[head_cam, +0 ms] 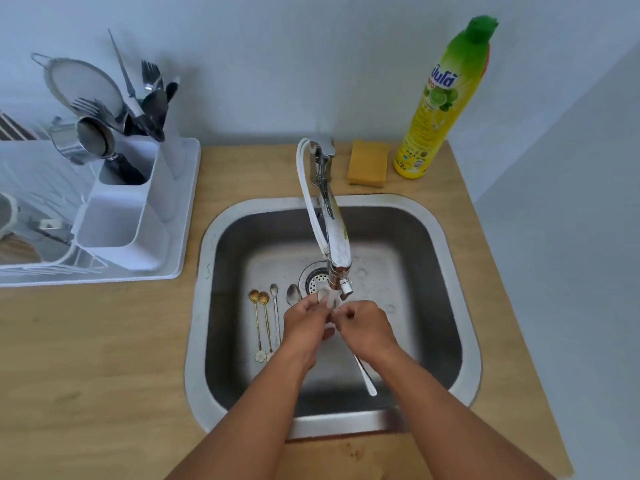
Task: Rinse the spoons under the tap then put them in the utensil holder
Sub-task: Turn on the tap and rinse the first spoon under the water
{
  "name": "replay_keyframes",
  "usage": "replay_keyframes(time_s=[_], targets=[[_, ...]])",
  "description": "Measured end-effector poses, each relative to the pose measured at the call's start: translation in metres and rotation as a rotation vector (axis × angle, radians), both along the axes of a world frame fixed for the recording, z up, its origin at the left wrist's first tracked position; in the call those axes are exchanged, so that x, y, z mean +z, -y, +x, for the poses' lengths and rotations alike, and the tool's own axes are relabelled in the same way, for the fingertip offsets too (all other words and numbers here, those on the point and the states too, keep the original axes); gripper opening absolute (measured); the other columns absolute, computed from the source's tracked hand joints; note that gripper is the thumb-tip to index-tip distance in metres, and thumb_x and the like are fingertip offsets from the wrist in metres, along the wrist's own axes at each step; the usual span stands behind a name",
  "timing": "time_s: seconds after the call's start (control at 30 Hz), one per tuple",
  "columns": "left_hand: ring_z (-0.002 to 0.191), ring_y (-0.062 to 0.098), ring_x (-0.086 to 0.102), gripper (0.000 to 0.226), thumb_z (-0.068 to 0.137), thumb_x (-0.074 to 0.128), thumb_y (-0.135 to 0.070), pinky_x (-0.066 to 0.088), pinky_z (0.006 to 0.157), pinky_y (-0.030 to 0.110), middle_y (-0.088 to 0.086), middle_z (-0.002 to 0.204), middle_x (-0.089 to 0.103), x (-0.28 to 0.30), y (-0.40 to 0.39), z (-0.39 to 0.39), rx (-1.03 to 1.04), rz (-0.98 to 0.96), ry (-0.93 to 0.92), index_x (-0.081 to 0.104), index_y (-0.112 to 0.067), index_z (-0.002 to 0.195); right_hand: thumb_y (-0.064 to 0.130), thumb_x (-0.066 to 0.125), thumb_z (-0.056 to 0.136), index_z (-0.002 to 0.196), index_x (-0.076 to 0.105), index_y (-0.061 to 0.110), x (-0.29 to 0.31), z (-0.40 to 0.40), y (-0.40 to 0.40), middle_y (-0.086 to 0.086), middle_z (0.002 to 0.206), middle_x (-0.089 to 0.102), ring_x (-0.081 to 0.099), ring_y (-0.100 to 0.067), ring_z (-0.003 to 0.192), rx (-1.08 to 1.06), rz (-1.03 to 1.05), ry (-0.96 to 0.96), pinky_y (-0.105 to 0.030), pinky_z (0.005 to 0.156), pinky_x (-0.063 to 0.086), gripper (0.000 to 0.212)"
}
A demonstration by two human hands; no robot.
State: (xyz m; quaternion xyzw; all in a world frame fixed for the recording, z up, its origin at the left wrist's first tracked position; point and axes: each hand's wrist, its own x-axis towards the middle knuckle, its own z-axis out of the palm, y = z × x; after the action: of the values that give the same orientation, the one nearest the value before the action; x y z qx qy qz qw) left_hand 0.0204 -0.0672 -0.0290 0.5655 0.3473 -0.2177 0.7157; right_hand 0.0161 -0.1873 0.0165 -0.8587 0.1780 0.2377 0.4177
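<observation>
Both hands meet under the tap (pixel 337 265), where water runs down. My right hand (pixel 363 329) holds a steel spoon (pixel 365 377) whose handle sticks out below the wrist. My left hand (pixel 304 322) pinches the spoon's bowl end in the stream. On the sink floor to the left lie two gold spoons (pixel 259 320) with flower ends, a thin silver spoon (pixel 276 313) and a steel spoon (pixel 293 294) partly hidden by my left hand. The white utensil holder (pixel 138 202) stands at the left with forks and spoons in its far compartment.
The steel sink (pixel 207 306) is set in a wooden counter (pixel 86 375). A white dish rack (pixel 41 237) with a strainer and metal cup sits at the left. A yellow sponge (pixel 367 162) and a green-capped dish soap bottle (pixel 440 105) stand behind the sink.
</observation>
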Motion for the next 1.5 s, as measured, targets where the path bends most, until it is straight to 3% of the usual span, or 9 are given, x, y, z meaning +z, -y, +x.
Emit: replay_keyframes(time_s=[0.13,0.33,0.57,0.73,0.83,0.93,1.17,1.33,1.5], targets=[[0.094,0.023,0.080,0.011,0.092,0.082,-0.028,0.065,0.090,0.052,0.000,0.091,0.084,0.004,0.014,0.005,0.113,0.059,-0.056,0.080,-0.019,0.098,0.038,0.064,0.099,0.076,0.074,0.018,-0.001,0.003,0.009,0.001,0.071,0.074,0.069,-0.021,0.070,0.065,0.012,0.020,-0.039,0.071,0.055,0.032],[0.083,0.018,0.081,0.022,0.099,0.072,-0.036,0.067,0.075,0.037,0.000,0.087,0.084,0.010,0.031,0.003,0.193,0.079,-0.039,0.082,-0.018,0.090,0.038,0.063,0.099,0.074,0.075,0.024,-0.002,0.004,0.024,0.008,0.074,0.075,0.068,-0.012,0.072,0.121,0.014,0.051,-0.029,0.065,0.050,0.031],[0.106,0.023,0.078,0.018,0.104,0.064,-0.027,0.061,0.086,0.038,0.004,0.107,0.083,0.014,0.019,-0.019,0.132,-0.047,0.053,0.078,-0.020,0.114,0.033,0.067,0.097,0.074,0.072,0.023,-0.007,0.014,0.034,0.010,0.075,0.071,0.065,-0.013,0.074,0.199,0.173,0.031,-0.037,0.078,0.055,0.026],[0.096,0.018,0.079,0.019,0.097,0.075,-0.035,0.061,0.082,0.036,0.000,0.099,0.084,0.016,0.013,-0.015,0.153,0.072,0.002,0.079,-0.018,0.106,0.020,0.066,0.098,0.073,0.064,0.016,-0.013,0.013,0.035,0.005,0.065,0.057,0.049,-0.009,0.062,0.255,0.286,0.025,-0.032,0.067,0.045,0.025],[0.083,0.015,0.080,0.026,0.101,0.067,-0.042,0.063,0.080,0.039,0.000,0.090,0.084,0.021,0.016,-0.011,0.212,0.108,-0.037,0.080,-0.020,0.093,0.020,0.064,0.100,0.076,0.065,0.018,-0.017,0.012,0.036,0.005,0.069,0.057,0.048,-0.011,0.065,0.238,0.321,0.017,-0.032,0.067,0.044,0.024],[0.092,0.016,0.080,0.036,0.105,0.056,-0.048,0.063,0.087,0.042,-0.001,0.087,0.084,0.026,0.015,-0.012,0.193,0.054,-0.048,0.078,-0.019,0.102,0.022,0.060,0.102,0.085,0.067,0.016,-0.019,0.015,0.038,0.006,0.074,0.057,0.049,-0.009,0.068,0.231,0.306,0.012,-0.029,0.067,0.044,0.019],[0.111,0.014,0.076,0.034,0.105,0.057,-0.045,0.058,0.089,0.042,-0.004,0.122,0.079,0.021,-0.003,-0.028,0.100,-0.159,-0.028,0.076,-0.025,0.125,0.018,0.058,0.102,0.077,0.064,0.024,-0.018,0.017,0.036,0.013,0.071,0.055,0.049,-0.005,0.066,0.256,0.310,0.016,-0.024,0.067,0.043,0.027],[0.099,0.015,0.078,0.039,0.090,0.073,-0.056,0.059,0.079,0.038,-0.005,0.099,0.084,0.030,0.002,-0.016,0.162,0.006,-0.123,0.082,-0.021,0.105,0.021,0.066,0.099,0.083,0.074,0.016,-0.019,0.014,0.037,0.014,0.064,0.060,0.050,0.003,0.057,0.252,0.351,0.005,-0.021,0.064,0.043,0.019],[0.092,0.018,0.075,0.016,0.100,0.069,-0.035,0.051,0.067,0.034,0.001,0.096,0.080,0.037,0.007,0.003,0.102,0.285,-0.114,0.078,-0.021,0.100,0.018,0.075,0.094,0.079,0.079,0.017,-0.017,0.021,0.042,0.009,0.069,0.070,0.058,0.002,0.060,0.226,0.409,-0.015,-0.016,0.064,0.047,0.015]])
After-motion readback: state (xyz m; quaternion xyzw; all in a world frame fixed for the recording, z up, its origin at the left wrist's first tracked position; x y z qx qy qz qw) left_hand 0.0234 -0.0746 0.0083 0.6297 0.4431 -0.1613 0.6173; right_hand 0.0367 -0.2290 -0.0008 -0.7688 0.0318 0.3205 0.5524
